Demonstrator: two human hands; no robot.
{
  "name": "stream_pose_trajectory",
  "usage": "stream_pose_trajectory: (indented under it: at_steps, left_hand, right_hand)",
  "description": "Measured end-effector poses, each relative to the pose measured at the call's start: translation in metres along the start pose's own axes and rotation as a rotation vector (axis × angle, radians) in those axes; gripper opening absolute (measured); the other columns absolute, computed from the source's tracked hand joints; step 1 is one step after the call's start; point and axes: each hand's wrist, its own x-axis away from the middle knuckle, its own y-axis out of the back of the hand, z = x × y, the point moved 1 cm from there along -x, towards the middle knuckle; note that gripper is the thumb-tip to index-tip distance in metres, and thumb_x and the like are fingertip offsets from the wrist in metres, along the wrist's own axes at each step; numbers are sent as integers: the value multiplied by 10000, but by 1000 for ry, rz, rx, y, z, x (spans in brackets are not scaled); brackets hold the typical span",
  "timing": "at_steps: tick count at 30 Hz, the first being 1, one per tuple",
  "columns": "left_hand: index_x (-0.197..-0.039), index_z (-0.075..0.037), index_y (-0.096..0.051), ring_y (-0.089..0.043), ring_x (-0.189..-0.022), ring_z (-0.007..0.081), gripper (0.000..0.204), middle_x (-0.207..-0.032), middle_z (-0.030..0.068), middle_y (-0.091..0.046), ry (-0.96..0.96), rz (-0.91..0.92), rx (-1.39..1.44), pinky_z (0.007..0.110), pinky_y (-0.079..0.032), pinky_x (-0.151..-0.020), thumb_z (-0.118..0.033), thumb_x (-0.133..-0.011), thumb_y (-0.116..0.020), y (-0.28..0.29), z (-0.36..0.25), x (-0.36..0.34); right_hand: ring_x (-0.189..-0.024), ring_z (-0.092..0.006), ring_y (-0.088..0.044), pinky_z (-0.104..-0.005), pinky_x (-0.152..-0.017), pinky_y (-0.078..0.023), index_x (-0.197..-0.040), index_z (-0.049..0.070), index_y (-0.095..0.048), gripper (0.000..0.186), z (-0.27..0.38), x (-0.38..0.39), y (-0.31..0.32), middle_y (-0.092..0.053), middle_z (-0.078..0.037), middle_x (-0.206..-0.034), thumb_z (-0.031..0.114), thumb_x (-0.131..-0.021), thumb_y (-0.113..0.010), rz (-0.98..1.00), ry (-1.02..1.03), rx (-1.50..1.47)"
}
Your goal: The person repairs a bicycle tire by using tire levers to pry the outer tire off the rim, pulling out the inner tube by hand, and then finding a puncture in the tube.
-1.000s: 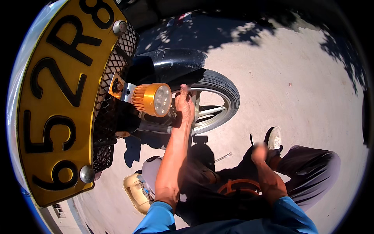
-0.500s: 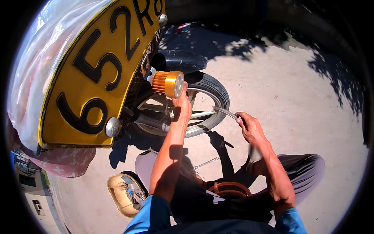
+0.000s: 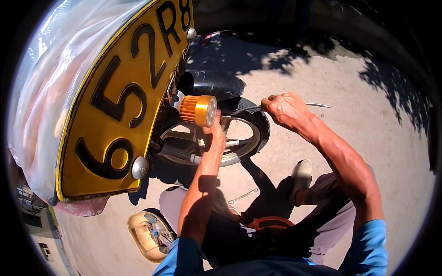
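Ahead, a pale-spoked wheel with a black rubber tyre (image 3: 264, 131) sits below a glossy black curved mudguard (image 3: 214, 84). A tan, oblong tray of tools (image 3: 136, 230) rests on the ground leftward. The left hand (image 3: 214, 133) is at the wheel, fingers partly hidden, its grip impossible to tell; the right hand (image 3: 286, 109) closes firmly around a slim, curved, silvery metal lever (image 3: 318, 105), one end over the tyre.

Harsh sunlight, hard dark shadows (image 3: 255, 184) across pale ground (image 3: 400, 184), fisheye-bent edges.
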Motion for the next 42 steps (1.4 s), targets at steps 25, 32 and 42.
stream_pose_trajectory:
  at_steps: [25, 32, 42]
  left_hand:
    - [-1289, -47, -426, -409, -857, 125, 613, -980, 8, -459, -349, -72, -287, 294, -387, -721, -388, -879, -726, 4, 1, 5]
    - [-1018, -47, -523, -471, -867, 179, 407, -894, 69, -537, -107, -103, -512, 342, -394, -806, -435, -940, -616, -39, -34, 42]
    - [-635, -128, -288, -266, -555, 104, 594, -573, -44, -260, -317, -109, -569, 319, -230, -483, -574, -951, -522, -10, 11, 3]
  right_hand:
    - [-688, -313, -705, -408, -582, -558, -776, 60, -671, 114, 24, -49, 22, -690, -143, -706, 128, -796, -581, 201, 8, 262]
    - [-644, -266, -699, -381, -521, -530, -755, 124, -726, 130, 10, -52, 8, -691, -82, -689, 166, -774, -604, 163, 87, 350]
    - [-607, -231, -630, -338, -595, -526, -1040, -82, -564, 249, 57, 2, -53, -645, -150, -767, 84, -856, -593, 7, -222, 22]
